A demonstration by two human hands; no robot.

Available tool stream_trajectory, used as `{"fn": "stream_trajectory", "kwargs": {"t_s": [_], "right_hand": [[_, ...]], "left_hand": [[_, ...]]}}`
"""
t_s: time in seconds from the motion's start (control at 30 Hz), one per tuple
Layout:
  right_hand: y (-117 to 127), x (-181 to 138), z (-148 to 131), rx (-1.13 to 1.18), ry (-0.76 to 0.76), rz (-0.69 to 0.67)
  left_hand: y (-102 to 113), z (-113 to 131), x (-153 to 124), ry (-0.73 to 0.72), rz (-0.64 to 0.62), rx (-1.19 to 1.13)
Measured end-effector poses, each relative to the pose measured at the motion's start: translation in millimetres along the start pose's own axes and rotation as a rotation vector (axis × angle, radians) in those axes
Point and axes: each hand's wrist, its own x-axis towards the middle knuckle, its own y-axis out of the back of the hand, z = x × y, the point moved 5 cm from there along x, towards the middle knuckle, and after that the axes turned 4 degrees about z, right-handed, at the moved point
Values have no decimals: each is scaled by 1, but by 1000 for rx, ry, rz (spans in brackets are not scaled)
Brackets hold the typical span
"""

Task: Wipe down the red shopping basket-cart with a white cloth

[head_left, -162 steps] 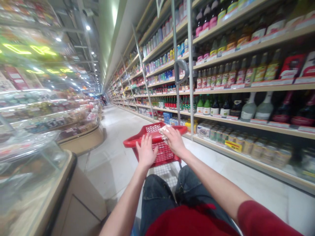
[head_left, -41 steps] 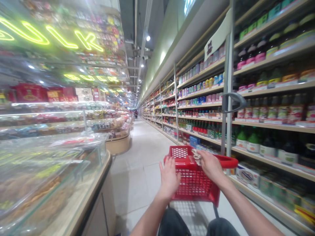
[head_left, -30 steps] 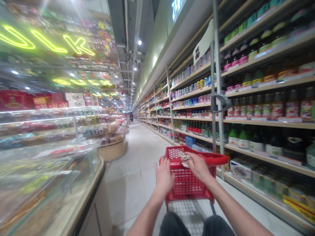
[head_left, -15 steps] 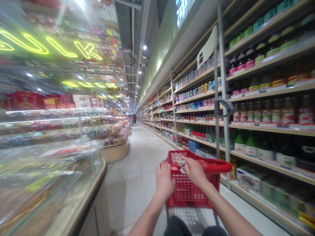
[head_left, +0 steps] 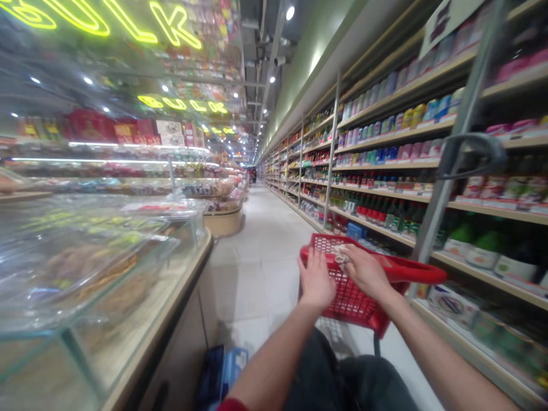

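A red plastic shopping basket on wheels (head_left: 355, 299) stands in front of me in a shop aisle. My left hand (head_left: 315, 281) lies flat against its near left side, fingers stretched out. My right hand (head_left: 365, 270) rests on the basket's rim, closed on a crumpled white cloth (head_left: 341, 255) that it presses to the red plastic. The basket's grey pull handle (head_left: 464, 154) rises at the right, in front of the shelves.
Long shelves of bottles and cans (head_left: 385, 165) run along the right. A glass display counter (head_left: 107, 268) with food lines the left, under yellow neon letters (head_left: 128, 23). The tiled aisle (head_left: 261, 240) runs ahead. A blue item (head_left: 222, 371) sits low by the counter.
My view has swung and tilted, and the basket now sits skewed toward the right. Both hands have stayed on it; the right hand still presses the cloth on the rim.
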Motion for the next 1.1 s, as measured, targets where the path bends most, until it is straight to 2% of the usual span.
{"fn": "stream_trajectory", "kwargs": {"t_s": [0.1, 0.23, 0.3, 0.43, 0.5, 0.57, 0.67, 0.73, 0.8, 0.9, 0.97, 1.03, 1.1], "right_hand": [[12, -5, 26, -62, -68, 5], [21, -11, 66, -253, -222, 38], [19, -11, 60, -268, -189, 92], [7, -10, 19, -172, 2, 135], [5, -10, 12, -152, 35, 145], [9, -12, 22, -176, -6, 170], [18, -15, 49, -261, -159, 160], [21, -17, 53, -294, -208, 137], [18, -17, 36, -260, -129, 133], [9, -17, -5, -150, 116, 95], [5, -18, -16, -117, 179, 58], [6, -18, -5, -132, 122, 59], [12, -19, 19, -170, 8, 97]], "left_hand": [[-2, 2, -2, -1, -28, 3], [-5, 5, -5, -12, 47, 22], [-7, 7, -7, -6, 82, 34], [-8, 7, -10, 17, 119, 48], [-7, 6, -12, 15, 133, 46], [-6, 4, -14, 10, 143, 43], [-6, 5, -16, 0, 142, 50], [-6, 7, -16, -5, 129, 64], [-6, 8, -16, 4, 116, 82], [-5, 9, -15, 4, 103, 91], [-3, 9, -15, -13, 74, 84], [-2, 9, -14, -18, 37, 80], [-1, 9, -13, -15, 17, 83]]}}
